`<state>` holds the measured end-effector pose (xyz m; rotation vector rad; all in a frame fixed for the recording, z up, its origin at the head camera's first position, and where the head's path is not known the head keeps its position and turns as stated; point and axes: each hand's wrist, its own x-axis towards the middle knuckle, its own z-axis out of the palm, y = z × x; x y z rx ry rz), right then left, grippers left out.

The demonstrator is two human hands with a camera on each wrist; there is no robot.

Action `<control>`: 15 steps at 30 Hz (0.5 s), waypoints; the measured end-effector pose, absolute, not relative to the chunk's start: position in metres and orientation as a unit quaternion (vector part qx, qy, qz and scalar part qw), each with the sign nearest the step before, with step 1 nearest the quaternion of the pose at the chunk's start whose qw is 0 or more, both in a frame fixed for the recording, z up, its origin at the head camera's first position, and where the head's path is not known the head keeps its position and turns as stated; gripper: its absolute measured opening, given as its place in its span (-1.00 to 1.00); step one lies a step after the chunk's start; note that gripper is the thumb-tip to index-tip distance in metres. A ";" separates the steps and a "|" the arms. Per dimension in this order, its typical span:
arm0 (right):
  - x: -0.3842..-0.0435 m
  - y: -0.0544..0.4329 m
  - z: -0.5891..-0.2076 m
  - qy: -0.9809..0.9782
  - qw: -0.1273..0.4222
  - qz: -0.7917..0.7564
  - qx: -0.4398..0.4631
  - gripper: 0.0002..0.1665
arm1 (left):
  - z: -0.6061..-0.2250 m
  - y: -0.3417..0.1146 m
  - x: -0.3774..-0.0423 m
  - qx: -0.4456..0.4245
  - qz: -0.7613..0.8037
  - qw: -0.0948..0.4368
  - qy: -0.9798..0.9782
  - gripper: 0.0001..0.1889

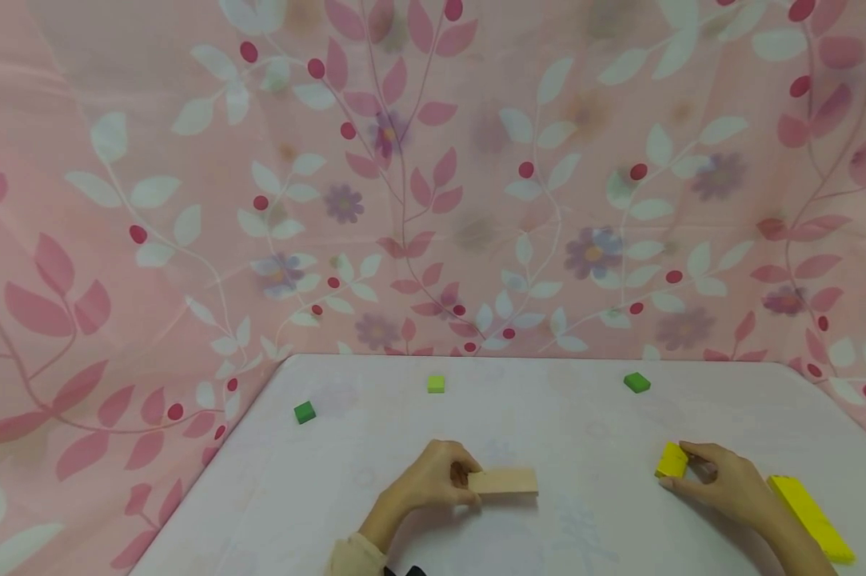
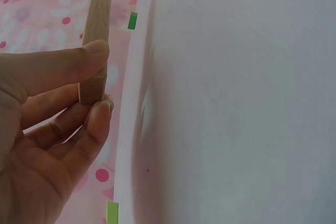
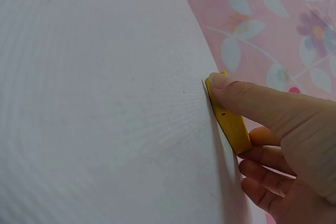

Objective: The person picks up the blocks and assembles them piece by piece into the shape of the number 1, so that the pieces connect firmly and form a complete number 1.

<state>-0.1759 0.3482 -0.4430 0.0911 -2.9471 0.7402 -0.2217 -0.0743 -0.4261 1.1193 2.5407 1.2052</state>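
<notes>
In the head view my left hand (image 1: 440, 476) pinches one end of a plain wooden block (image 1: 504, 482), whose long side points right over the white table. The left wrist view shows thumb and fingers gripping the lower end of this wooden block (image 2: 98, 19). On the right, my right hand (image 1: 724, 480) holds a short yellow block (image 1: 672, 462) between thumb and fingers. Seen from the right wrist, the yellow block (image 3: 231, 119) is at the table surface, the thumb on its upper end. A long yellow block (image 1: 810, 518) lies just right of the right hand.
Along the far part of the white table (image 1: 375, 448) lie a dark green block (image 1: 305, 413), a light green block (image 1: 436, 385) and another green block (image 1: 637, 382). A pink floral curtain (image 1: 433, 200) hangs behind the table's back edge.
</notes>
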 end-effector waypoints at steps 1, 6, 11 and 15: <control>-0.176 0.348 -0.443 -0.968 0.051 0.244 0.030 -0.11 | -0.426 -0.074 -0.221 0.369 0.401 0.062 0.836 -0.69; -0.176 0.349 -0.443 -0.969 0.050 0.242 0.028 -0.10 | -0.427 -0.071 -0.219 0.374 0.410 0.074 0.829 -0.68; -0.175 0.348 -0.444 -0.969 0.050 0.241 0.023 -0.07 | -0.430 -0.069 -0.218 0.375 0.417 0.088 0.823 -0.70; -0.176 0.348 -0.444 -0.969 0.054 0.241 0.023 -0.08 | -0.435 -0.068 -0.218 0.375 0.423 0.096 0.819 -0.71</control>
